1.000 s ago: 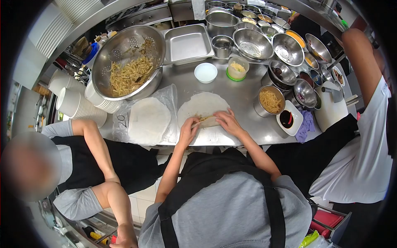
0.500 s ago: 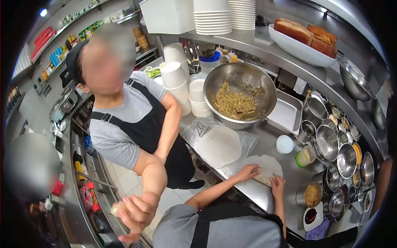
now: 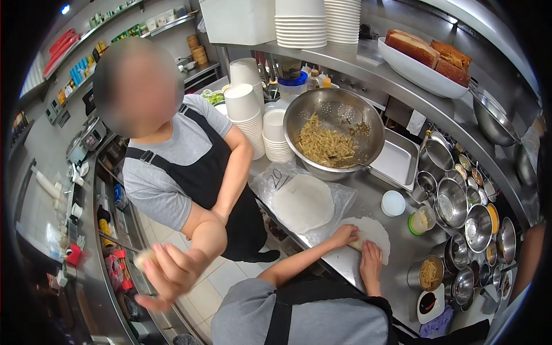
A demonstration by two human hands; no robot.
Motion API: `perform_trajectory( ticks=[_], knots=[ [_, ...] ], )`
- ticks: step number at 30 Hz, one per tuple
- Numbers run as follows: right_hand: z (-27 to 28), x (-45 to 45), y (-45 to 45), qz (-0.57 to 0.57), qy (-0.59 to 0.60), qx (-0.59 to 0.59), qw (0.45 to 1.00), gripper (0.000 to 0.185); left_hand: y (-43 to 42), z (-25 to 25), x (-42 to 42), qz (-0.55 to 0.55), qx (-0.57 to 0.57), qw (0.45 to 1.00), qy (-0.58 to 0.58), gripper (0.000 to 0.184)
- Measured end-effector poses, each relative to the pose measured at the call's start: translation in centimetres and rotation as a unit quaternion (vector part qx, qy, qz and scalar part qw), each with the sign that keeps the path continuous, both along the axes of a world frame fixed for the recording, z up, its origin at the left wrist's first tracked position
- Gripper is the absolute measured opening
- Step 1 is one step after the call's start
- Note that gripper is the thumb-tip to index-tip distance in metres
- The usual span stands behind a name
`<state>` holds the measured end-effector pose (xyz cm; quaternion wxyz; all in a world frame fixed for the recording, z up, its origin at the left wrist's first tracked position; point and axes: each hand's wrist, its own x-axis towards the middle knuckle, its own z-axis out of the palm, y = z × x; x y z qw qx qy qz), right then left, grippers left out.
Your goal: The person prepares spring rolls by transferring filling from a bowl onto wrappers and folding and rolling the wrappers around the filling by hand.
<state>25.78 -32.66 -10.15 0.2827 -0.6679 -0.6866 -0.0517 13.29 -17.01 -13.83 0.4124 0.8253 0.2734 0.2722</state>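
Both my hands work at a thin, round white spring roll wrapper (image 3: 376, 234) lying on the steel counter. My left hand (image 3: 345, 236) is closed with its fingertips on the wrapper's near-left edge. My right hand (image 3: 371, 258) lies over the near side, its fingers bent together on a rolled-up part of the wrapper. Any filling inside the fold is hidden. A stack of white wrappers (image 3: 303, 203) rests on a clear plastic bag (image 3: 280, 179) marked "20". Behind it, a perforated steel bowl (image 3: 368, 118) holds cooked shredded filling (image 3: 325, 142) and a utensil.
A co-worker (image 3: 172, 167) stands at left, one hand (image 3: 172, 270) holding a small pale piece. Around the counter are a white cup (image 3: 393, 203), a green-rimmed tub (image 3: 421, 220), a steel tray (image 3: 397, 158), stacked paper bowls (image 3: 244, 118) and several metal bowls (image 3: 451, 201).
My right hand has moved left and over the wrapper, closer to my left hand; the near edge looks more rolled. The co-worker's extended hand has shifted left and up.
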Motion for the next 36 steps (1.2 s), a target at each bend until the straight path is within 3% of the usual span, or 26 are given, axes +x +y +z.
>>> perform_trajectory(
  ticks=[7,8,10,12,15,18,24,30,36],
  knots=[
    [-2.7,-0.2,-0.3,-0.023,-0.041,-0.048,0.998,0.049,-0.4,-0.9,0.7,0.03,0.019,0.998,-0.049,0.015],
    [-2.8,-0.3,-0.2,-0.027,-0.038,-0.039,0.998,0.049,-0.1,-1.0,0.5,0.024,0.028,0.999,0.007,0.022],
    [-2.5,-0.4,-0.1,-0.034,-0.036,-0.043,0.998,0.05,-0.5,-0.2,0.4,0.045,0.107,0.993,-0.008,0.022],
    [-2.4,-0.3,0.3,-0.041,-0.038,-0.047,0.997,0.052,-2.0,4.9,0.1,0.099,0.209,0.972,-0.05,0.028],
    [-2.5,0.1,0.7,-0.037,-0.028,-0.045,0.998,0.053,-1.5,4.4,-0.1,0.013,0.262,0.963,-0.062,0.036],
    [-2.7,0.3,0.9,-0.032,-0.014,-0.039,0.999,0.051,-2.4,4.1,-0.6,-0.083,0.16,0.984,-0.012,0.041],
    [-1.0,-0.1,1.3,-0.056,0.078,-0.051,0.994,0.045,-3.1,4.5,-0.5,-0.082,0.096,0.99,0.054,0.048],
    [-0.4,-0.2,1.6,-0.075,0.067,-0.075,0.992,0.036,-2.9,4.2,-0.6,-0.114,0.163,0.975,0.1,0.047],
    [0.4,0.5,1.5,-0.059,0.059,-0.092,0.992,0.034,-2.6,4.2,-0.5,-0.124,0.151,0.97,0.146,0.044]
  ],
)
